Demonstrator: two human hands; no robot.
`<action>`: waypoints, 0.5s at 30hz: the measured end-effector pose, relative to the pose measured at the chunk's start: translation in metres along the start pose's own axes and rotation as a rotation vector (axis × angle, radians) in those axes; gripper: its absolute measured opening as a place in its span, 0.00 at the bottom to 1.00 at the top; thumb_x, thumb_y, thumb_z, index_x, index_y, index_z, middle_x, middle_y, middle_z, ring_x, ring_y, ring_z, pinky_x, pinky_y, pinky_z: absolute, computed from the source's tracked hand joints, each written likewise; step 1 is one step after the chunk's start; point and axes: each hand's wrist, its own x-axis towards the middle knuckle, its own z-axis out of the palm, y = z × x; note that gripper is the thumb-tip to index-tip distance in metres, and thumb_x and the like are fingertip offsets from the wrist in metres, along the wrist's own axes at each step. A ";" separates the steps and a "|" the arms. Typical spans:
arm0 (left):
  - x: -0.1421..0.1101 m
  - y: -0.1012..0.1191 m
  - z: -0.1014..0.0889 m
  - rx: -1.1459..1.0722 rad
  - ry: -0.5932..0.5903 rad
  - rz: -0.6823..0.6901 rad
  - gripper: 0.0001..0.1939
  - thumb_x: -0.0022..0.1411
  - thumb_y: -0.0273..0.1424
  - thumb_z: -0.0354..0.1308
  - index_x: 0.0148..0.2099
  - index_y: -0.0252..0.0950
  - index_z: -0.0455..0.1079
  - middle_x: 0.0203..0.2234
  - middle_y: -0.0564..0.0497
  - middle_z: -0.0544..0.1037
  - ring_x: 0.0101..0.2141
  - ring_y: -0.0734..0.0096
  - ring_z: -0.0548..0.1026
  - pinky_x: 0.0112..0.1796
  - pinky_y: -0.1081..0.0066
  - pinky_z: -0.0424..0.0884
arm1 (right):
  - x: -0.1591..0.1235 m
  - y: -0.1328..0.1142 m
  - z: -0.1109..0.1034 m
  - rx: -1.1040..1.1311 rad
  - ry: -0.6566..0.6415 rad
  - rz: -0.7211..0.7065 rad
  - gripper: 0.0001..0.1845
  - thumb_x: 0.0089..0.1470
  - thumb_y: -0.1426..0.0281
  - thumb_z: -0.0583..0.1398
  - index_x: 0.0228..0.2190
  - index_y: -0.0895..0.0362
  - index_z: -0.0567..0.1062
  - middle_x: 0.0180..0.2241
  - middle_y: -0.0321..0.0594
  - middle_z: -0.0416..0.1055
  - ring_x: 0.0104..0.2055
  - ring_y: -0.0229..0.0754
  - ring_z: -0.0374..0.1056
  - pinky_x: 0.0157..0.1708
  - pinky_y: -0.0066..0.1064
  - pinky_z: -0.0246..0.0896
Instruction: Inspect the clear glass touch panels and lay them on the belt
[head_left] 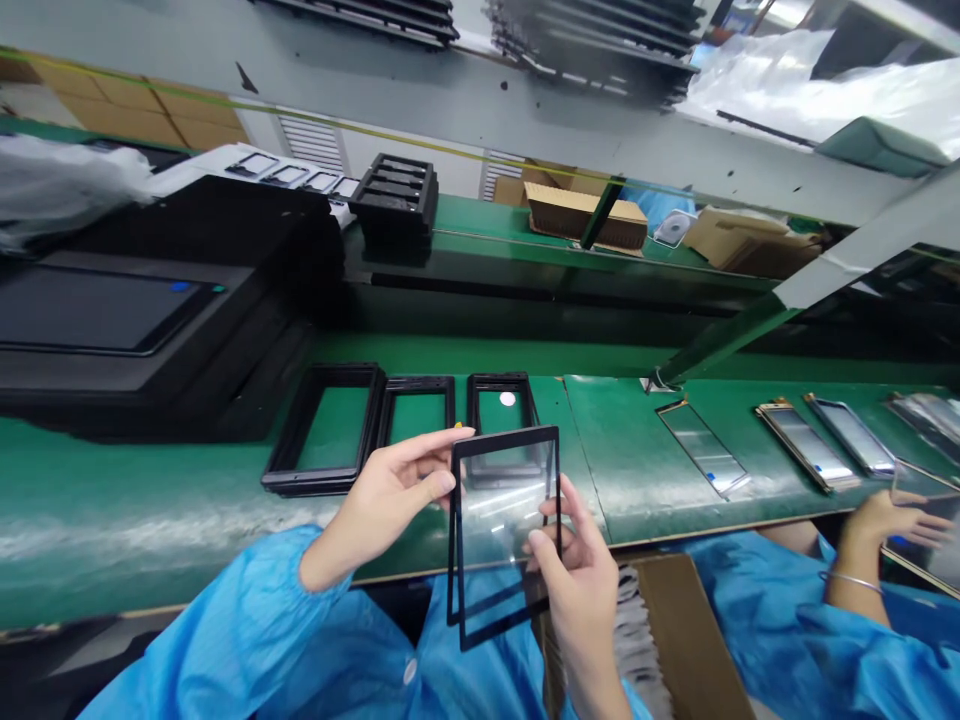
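We see a brightly lit scene, with whitish light seeming to fall from overhead and leaving glossy streaks on the green bench (517, 520) and pale reflections across the clear panel (506, 530). Shadow pools beneath the upper shelf (480, 215) and along the black stack (255, 300), while the plastic wrap (787, 80) at upper right looks nearly washed out. We find softness toward the edges, smearing on the racks at the top, and wide-angle stretching near the corners.

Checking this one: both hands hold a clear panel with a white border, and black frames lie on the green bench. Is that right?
Not quite: the head view shows the border is black, not white. Otherwise yes: left hand and right hand hold the clear panel, and black frames lie on the green bench.
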 end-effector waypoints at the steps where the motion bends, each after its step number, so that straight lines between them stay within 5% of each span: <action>1: 0.000 0.000 0.000 -0.018 0.003 -0.013 0.23 0.60 0.33 0.74 0.58 0.42 0.82 0.34 0.47 0.86 0.32 0.71 0.81 0.31 0.78 0.79 | 0.000 -0.001 0.002 0.000 0.005 0.002 0.39 0.53 0.63 0.74 0.64 0.52 0.74 0.39 0.39 0.78 0.28 0.35 0.72 0.26 0.27 0.72; 12: 0.001 -0.006 0.001 -0.006 0.034 -0.056 0.28 0.61 0.35 0.74 0.62 0.39 0.79 0.40 0.42 0.87 0.37 0.62 0.86 0.30 0.77 0.80 | -0.003 0.003 0.005 -0.037 0.004 -0.045 0.37 0.56 0.65 0.71 0.65 0.50 0.73 0.42 0.39 0.76 0.29 0.35 0.73 0.27 0.26 0.73; 15: 0.000 -0.006 0.002 0.050 0.069 -0.066 0.29 0.61 0.37 0.74 0.63 0.38 0.78 0.37 0.41 0.88 0.38 0.60 0.86 0.30 0.76 0.81 | -0.003 0.010 0.002 -0.192 -0.007 -0.171 0.34 0.61 0.66 0.68 0.67 0.48 0.71 0.45 0.42 0.75 0.34 0.39 0.76 0.32 0.30 0.76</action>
